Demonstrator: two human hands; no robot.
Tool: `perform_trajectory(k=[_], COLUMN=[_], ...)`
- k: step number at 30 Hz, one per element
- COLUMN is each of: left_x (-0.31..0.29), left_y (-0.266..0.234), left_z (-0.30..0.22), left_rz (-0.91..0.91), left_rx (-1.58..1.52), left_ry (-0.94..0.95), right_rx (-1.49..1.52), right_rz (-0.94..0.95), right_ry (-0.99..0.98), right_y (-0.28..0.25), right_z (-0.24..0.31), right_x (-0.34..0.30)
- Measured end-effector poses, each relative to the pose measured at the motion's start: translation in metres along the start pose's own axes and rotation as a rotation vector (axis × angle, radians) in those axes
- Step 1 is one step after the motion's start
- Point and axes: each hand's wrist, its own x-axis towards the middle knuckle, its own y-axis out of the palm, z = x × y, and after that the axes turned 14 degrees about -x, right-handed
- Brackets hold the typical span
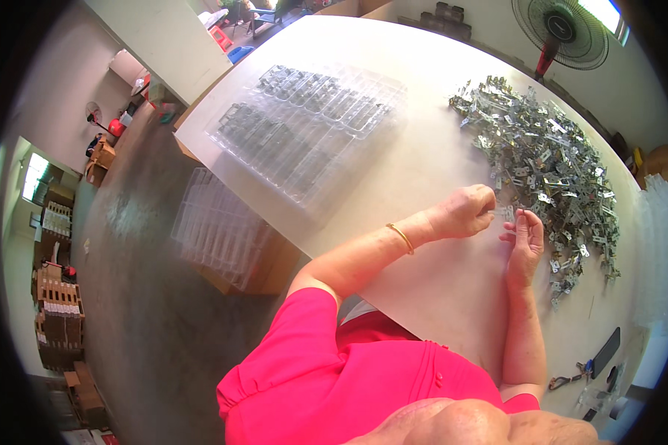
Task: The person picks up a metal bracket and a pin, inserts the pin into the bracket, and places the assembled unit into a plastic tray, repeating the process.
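A large heap of small metal parts (538,159), flat plates with holes, lies on the white table (416,163) at the right. My left hand (464,213), below a gold bangle (401,237), has its fingers curled together at the heap's near left edge; what they hold, if anything, is hidden. Close beside it, my right hand (525,248) is raised with thumb and fingers pinching small metal parts (508,214). A narrow gap separates the two hands. At the far left of the table, clear plastic trays (304,185) stand stacked, their long compartments holding rows of metal parts.
More clear trays (219,226) are piled on a cardboard box (274,267) left of the table. Pliers (564,381) and a dark flat object (606,351) lie near the right edge. A fan (559,28) stands beyond the table, and clear plastic sheeting (657,245) hangs at the right.
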Motion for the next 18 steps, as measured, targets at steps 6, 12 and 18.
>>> perform_trajectory(k=[6, 12, 18], left_x=[0.003, -0.03, -0.078], left_y=[-0.05, -0.156, -0.259], left_z=[-0.054, -0.098, -0.111], left_rz=[-0.194, -0.481, -0.669], left_rx=[0.123, 0.434, 0.608], left_ry=[-0.132, -0.133, -0.437], right_rx=[0.043, -0.018, -0.048], right_rz=[0.072, 0.128, 0.18], right_ry=[0.004, -0.022, -0.014], right_y=[-0.01, -0.011, -0.008], right_z=[-0.007, -0.015, -0.02], right_x=[0.004, 0.005, 0.005])
